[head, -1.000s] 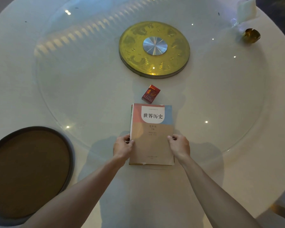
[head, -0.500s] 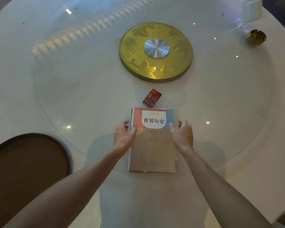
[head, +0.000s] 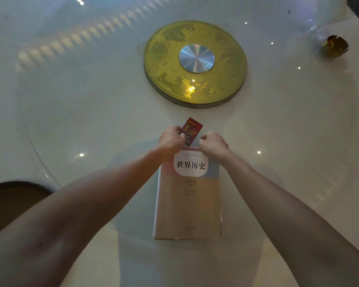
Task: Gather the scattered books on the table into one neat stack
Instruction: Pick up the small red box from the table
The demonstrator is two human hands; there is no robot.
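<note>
Moved: both hands now sliding up to stack's point(head: 188, 195) 12 o'clock edge.
Left hand point(head: 170, 140): fingers curling on red pack point(head: 190, 130).
Right hand point(head: 212, 145): fingers curling together, contents unclear.

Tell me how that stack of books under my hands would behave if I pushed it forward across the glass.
The stack of books lies flat on smooth, glossy glass, so it would probably slide easily. The layers look loose, with edges showing at the bottom right, so the top cover may shift. It would likely bump the red box just ahead.
</note>
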